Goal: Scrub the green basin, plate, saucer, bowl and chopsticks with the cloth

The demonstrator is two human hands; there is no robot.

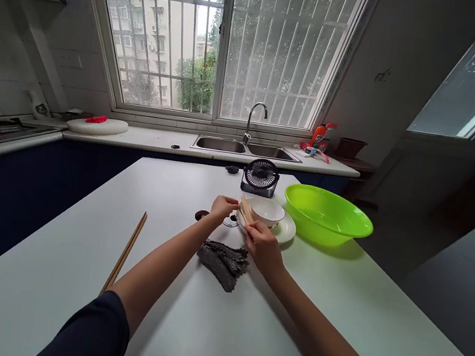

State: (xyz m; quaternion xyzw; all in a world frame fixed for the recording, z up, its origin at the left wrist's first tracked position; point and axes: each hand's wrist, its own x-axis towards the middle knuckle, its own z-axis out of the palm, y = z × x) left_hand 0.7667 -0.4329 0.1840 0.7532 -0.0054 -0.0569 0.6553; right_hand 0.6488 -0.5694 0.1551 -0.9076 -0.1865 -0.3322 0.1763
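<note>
My right hand [264, 246] grips a bundle of wooden chopsticks [246, 208] that slants up and away from it, over the near edge of a white plate [286, 230]. A white bowl [266, 210] sits on that plate. My left hand [223, 207] is closed at the far end of the bundle, fingertips touching the chopsticks. A dark grey cloth [223, 260] lies crumpled on the white table [180, 335] just below both hands.
A pair of long chopsticks [124, 254] lies at the left. A green basin [325, 214] stands right of the plate, a small black fan [260, 177] behind it. Small dark objects [201, 215] lie near my left hand. A sink [244, 148] and window are beyond.
</note>
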